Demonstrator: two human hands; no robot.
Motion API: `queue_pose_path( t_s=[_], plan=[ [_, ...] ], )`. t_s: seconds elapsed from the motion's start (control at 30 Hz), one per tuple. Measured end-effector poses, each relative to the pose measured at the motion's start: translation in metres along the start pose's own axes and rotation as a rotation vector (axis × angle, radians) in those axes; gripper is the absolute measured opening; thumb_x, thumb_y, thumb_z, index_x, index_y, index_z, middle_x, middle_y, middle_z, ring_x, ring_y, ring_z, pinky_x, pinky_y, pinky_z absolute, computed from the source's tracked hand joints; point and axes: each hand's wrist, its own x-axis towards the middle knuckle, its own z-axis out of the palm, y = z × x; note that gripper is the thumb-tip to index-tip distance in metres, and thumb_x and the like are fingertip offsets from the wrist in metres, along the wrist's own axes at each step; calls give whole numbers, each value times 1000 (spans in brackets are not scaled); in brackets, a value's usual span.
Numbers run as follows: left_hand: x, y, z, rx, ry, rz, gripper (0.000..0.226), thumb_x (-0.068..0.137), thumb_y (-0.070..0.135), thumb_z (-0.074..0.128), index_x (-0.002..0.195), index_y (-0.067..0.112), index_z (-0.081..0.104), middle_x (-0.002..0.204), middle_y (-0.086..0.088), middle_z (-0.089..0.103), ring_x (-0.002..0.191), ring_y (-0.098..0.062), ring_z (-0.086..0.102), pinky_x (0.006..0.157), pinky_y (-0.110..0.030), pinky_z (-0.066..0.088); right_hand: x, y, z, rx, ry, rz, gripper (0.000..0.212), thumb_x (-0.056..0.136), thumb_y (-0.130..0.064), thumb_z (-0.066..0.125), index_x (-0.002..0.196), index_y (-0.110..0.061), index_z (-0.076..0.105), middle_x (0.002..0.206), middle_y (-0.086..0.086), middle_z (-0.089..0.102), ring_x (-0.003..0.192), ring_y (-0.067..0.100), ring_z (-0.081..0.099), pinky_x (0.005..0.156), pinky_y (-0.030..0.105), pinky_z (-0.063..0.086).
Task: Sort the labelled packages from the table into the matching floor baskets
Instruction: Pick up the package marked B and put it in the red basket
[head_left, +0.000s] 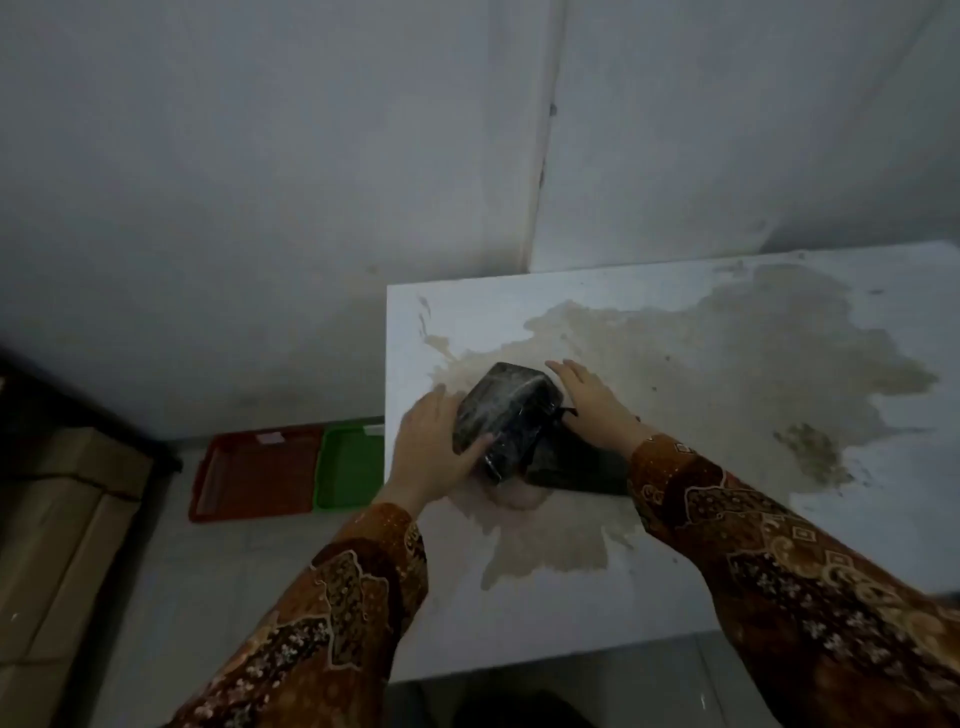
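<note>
Head camera looks down on a white table (675, 571) with a wide brownish stain across its top, set against a pale wall. Near the table's left edge lies a black plastic-wrapped package (501, 415), tilted up on one side, with its lower right part over a second flat dark package (582, 465) that lies on the tabletop. The left hand (434, 447) presses against the upper package's left side, thumb across its near face, grasping it. The right hand (592, 405) lies flat with fingers extended along the package's right side, touching it and the flat one beneath; whether it grips is hard to tell in the dim, blurred view. Both arms wear brown patterned sleeves (779, 566).

On the floor left of the table sit two baskets side by side and touching: a red basket (254, 475) and a green basket (348, 465), the green one partly hidden by the table's edge. Each carries a small pale label at its far rim, unreadable here. Further left stands a stack of cardboard boxes (57, 525) under a dark ledge. Nothing lies between the package and the baskets except the table edge.
</note>
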Motion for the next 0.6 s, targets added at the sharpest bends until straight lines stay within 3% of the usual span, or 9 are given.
queue_pose_path(
  t_s=[0.07,0.13,0.33,0.4,0.5,0.6],
  plan=[
    [-5,3,14,-116,-115,21,91,77,69,53,149,22,24,162,-9,17,148,-25,15,121,-44,18,2,5,3,-68,-31,-23,77,83,-4,56,148,-20,17,155,14,25,140,33,29,116,49,24],
    [-10,5,29,-148,-181,51,100,73,68,60,151,24,18,163,-7,8,150,-24,6,122,-45,12,2,7,8,-137,-21,-35,77,84,-10,56,148,-22,16,150,13,36,136,32,34,115,51,22],
    [6,-4,35,-93,-136,96,98,77,55,65,152,17,16,163,-7,11,151,-23,8,121,-43,5,16,4,6,-83,58,-62,62,87,-14,57,143,-21,30,133,13,54,125,32,44,112,51,21],
    [12,-6,22,-202,-144,90,94,76,51,69,150,17,23,160,-7,24,147,-23,21,120,-43,18,22,-3,-3,45,91,-120,57,87,-16,61,139,-15,37,130,14,57,122,32,48,109,45,29],
    [26,-7,-10,-460,-70,42,77,72,46,73,137,23,40,131,1,56,118,-17,56,94,-31,47,34,-20,-24,227,133,-209,51,84,-13,67,131,-5,49,128,18,58,117,30,53,100,28,36],
    [39,-2,-48,-669,13,-5,55,74,44,71,121,28,48,107,8,62,93,0,63,76,-19,54,44,-38,-53,325,131,-220,46,86,-16,65,129,-9,50,125,11,59,112,19,53,91,8,37]
  ],
)
